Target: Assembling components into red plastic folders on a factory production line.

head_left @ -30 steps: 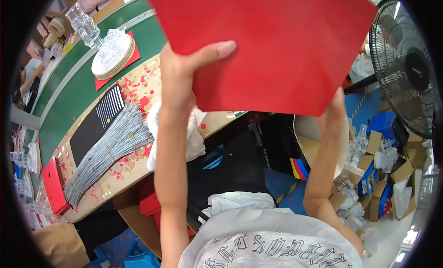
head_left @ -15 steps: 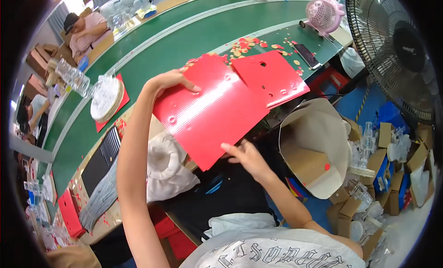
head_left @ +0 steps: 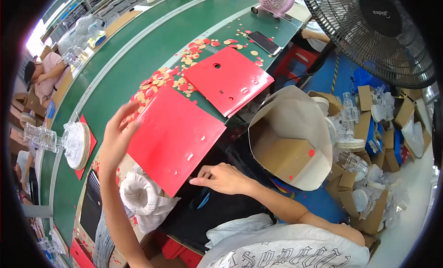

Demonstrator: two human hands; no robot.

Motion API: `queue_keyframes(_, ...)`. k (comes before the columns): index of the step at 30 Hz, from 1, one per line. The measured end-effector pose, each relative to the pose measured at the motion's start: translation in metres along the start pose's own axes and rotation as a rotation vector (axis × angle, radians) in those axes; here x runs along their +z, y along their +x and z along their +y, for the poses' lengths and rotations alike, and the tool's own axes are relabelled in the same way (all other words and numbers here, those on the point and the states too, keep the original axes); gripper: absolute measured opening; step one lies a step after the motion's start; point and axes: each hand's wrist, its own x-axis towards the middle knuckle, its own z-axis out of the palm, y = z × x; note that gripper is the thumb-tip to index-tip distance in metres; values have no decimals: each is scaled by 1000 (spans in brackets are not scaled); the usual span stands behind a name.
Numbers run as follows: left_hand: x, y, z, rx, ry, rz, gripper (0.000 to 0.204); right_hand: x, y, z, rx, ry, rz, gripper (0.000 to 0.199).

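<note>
A glossy red sheet [head_left: 173, 138] with small punched marks, perhaps a stack, lies at the near table edge. By its left edge is my left hand [head_left: 117, 134], with fingers spread and the fingertips at the sheet's rim. My right hand [head_left: 224, 178] is just off the sheet's lower right edge, its fingers loosely bent and apart, and no object shows in it. Just beyond the sheet lies a second red stack [head_left: 233, 78] with round holes and small slots. Red and tan punched-out discs [head_left: 154, 83] are scattered behind both.
An open cardboard-lined bin [head_left: 293, 143] stands at the right, beside boxes with clear plastic parts [head_left: 348, 115]. A black fan [head_left: 369, 28] stands over them. A phone [head_left: 264, 42] and a pink fan [head_left: 275, 1] rest farther back. A white cloth roll [head_left: 140, 192] sits near my left forearm.
The red sheet, held up between both hands before, now lies lower at the table edge. Both hands have loosened from it. The view has shifted, so the surroundings appear farther left.
</note>
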Motion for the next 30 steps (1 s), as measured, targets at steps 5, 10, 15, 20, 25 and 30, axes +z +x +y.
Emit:
queue_keyframes(5,-9,-154,-10,39,505,466,37,19,-1,10,-464,47,387,35)
queue_keyframes(10,65,-217,-46,-85,639,804,32,30,1,-35,-743,-19,347,7)
queue_keyframes(15,97,-240,-64,-155,461,768,64,75,29,-79,-1020,-278,313,41)
queue_keyframes(20,95,-243,-87,-85,438,843,61,103,36,-83,-934,-553,259,37)
queue_keyframes(25,82,-242,-84,-39,441,807,54,109,35,-75,-915,-648,303,45)
queue_keyframes(30,34,-252,-65,107,647,942,33,102,28,-82,-1013,-482,344,38)
